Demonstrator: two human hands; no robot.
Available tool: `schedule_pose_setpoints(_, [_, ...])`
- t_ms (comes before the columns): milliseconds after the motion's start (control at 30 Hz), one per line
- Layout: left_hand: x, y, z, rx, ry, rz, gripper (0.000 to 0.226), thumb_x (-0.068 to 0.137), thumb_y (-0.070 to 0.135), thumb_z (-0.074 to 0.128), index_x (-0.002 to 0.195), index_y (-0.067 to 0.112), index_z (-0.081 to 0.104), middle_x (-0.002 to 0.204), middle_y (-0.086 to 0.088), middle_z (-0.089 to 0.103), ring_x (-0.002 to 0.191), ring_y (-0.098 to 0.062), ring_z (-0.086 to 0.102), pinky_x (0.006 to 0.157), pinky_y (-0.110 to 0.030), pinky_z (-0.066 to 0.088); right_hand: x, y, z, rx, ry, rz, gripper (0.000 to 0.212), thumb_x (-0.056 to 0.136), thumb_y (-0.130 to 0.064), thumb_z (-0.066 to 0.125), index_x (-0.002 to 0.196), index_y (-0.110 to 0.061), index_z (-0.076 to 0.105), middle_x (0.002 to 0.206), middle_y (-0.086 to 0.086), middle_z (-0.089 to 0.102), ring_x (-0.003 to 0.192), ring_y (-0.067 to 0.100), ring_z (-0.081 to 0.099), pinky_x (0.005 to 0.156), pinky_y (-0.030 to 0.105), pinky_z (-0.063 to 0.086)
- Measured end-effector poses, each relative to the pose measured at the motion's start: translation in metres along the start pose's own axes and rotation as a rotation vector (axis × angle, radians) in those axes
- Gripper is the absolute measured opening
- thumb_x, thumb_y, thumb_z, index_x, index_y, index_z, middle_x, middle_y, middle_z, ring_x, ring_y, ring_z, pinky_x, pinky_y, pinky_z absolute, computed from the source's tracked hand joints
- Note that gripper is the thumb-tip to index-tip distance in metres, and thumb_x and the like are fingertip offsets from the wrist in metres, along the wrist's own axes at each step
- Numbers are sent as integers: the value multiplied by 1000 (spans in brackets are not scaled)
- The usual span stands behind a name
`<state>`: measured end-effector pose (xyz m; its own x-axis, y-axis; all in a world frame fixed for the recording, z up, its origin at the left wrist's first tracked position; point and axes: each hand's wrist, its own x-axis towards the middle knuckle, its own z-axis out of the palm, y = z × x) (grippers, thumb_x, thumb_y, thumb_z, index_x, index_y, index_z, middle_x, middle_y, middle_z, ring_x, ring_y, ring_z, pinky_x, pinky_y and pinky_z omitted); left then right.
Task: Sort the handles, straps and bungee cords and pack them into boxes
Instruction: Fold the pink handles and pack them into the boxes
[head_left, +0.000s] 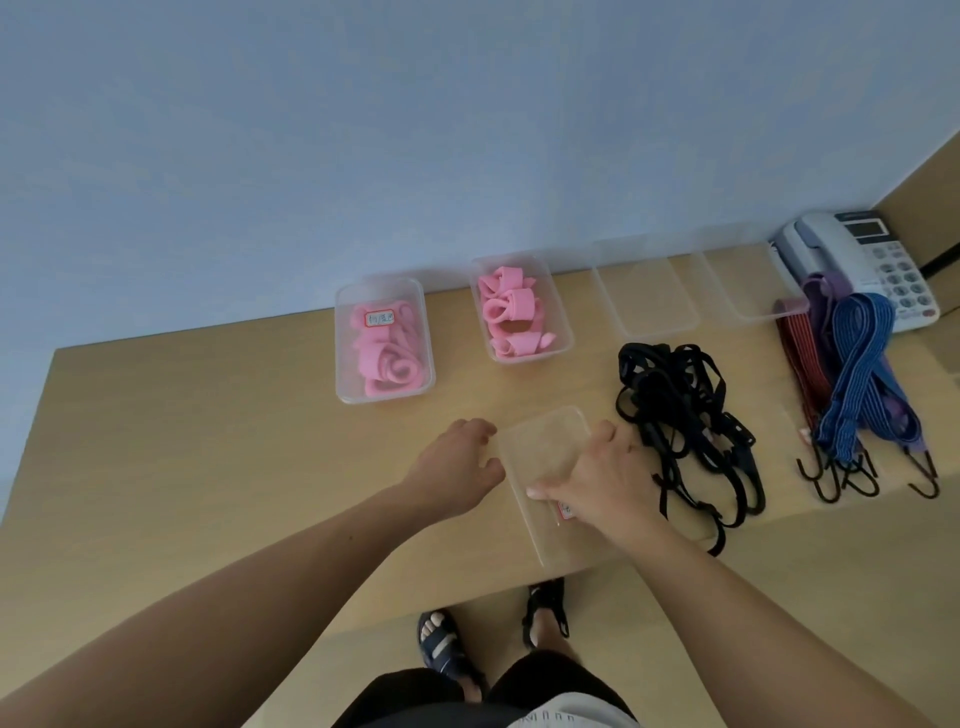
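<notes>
The scene is viewed by a single wide-angle camera worn on the head, directed forward and steeply downward. The tabletop (208, 415) is seen from above its near edge, and the blue wall (363, 130) behind it is taken in across the upper half. The left hand (457, 462) and right hand (597, 483) are caught close below the lens, the clear box (540, 452) gripped between them near mid-frame. The feet (441, 644) are seen below the near edge. Straight edges are bowed towards the borders.
</notes>
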<state>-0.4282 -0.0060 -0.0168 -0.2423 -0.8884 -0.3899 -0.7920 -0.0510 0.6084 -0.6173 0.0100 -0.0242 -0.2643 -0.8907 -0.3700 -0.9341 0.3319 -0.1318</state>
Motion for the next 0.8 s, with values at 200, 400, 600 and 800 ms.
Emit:
schedule_pose_setpoints(200, [-1,-4,-18,-38,-42,-44,55,91,32,54,140,12,42,108,4,66,99,-19,60,82,-29,46,5,-2,-15,418,-29,-54,60,73,-46,75,110,-17,38,79,-10,54,66,2,50,48,23,32])
schedule_pose_setpoints(400, [19,18,-35,-280,85,-72,39,94,27,51,130,13,48,87,2,71,65,-9,67,50,-15,42,34,-17,-49,819,5,-141,48,76,-36,77,110,-22,46,76,-10,55,68,4,60,59,21,41])
schedule_pose_setpoints(600, [65,41,-65,-311,256,-135,29,94,20,50,121,11,53,75,-2,68,57,-14,65,50,-23,41,85,-39,-86,800,-73,-186,41,79,-40,65,106,-16,47,87,1,60,81,27,65,68,43,55])
schedule_pose_setpoints(800, [118,51,-85,-260,352,-234,25,94,21,48,112,13,62,79,-7,70,71,-25,67,64,-31,50,146,-58,-111,567,-64,-311,35,86,-34,58,114,-14,52,94,0,63,85,23,60,64,32,42])
